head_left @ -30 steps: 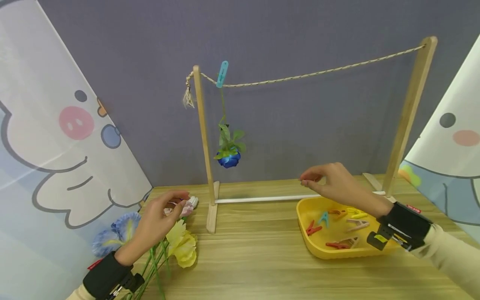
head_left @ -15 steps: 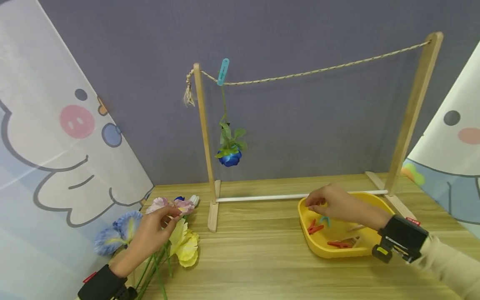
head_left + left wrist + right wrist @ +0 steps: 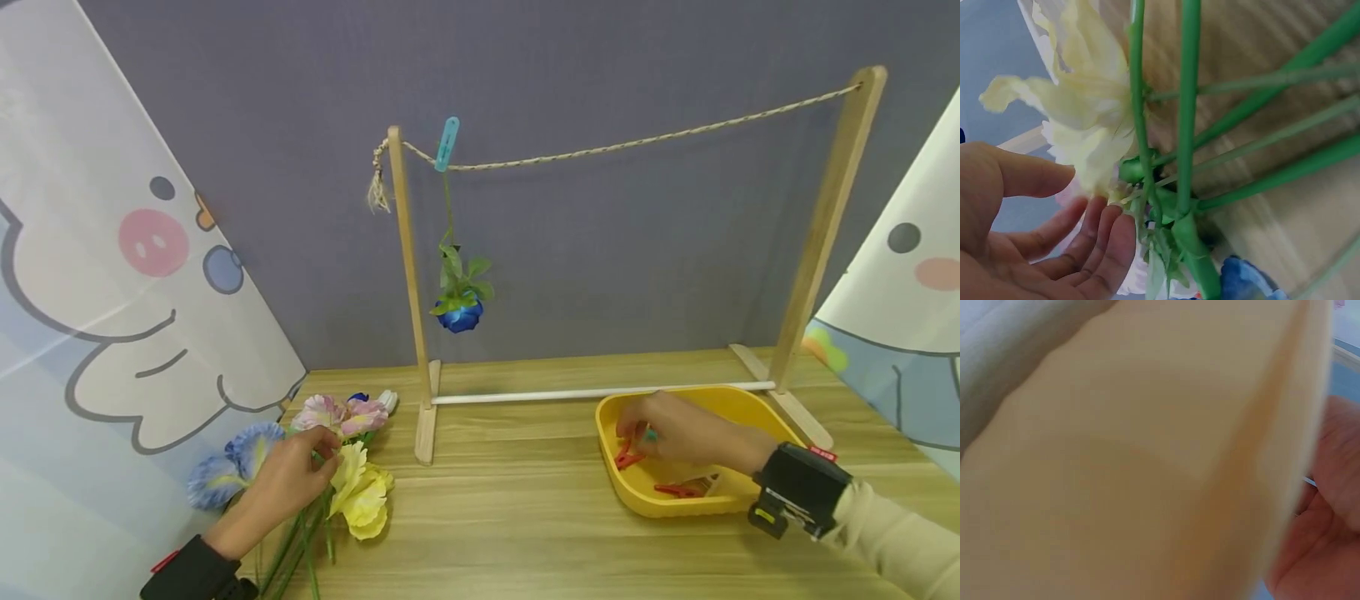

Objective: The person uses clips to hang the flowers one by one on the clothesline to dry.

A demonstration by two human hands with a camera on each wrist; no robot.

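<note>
One blue flower [image 3: 458,317] hangs pegged on the rope [image 3: 637,143]. Left hand [image 3: 288,479] fingers loosely spread, touching flowers [image 3: 360,492] lying near left; right hand [image 3: 675,433] reaches among clothespins [image 3: 628,454] in yellow tray [image 3: 720,400], grip unclear.

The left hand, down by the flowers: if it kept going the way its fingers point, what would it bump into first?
Most likely the yellow flower. The left hand points its fingers at the bunch, and the wrist view shows the fingertips just short of its pale petals and green stems. Depth is uncertain.
</note>
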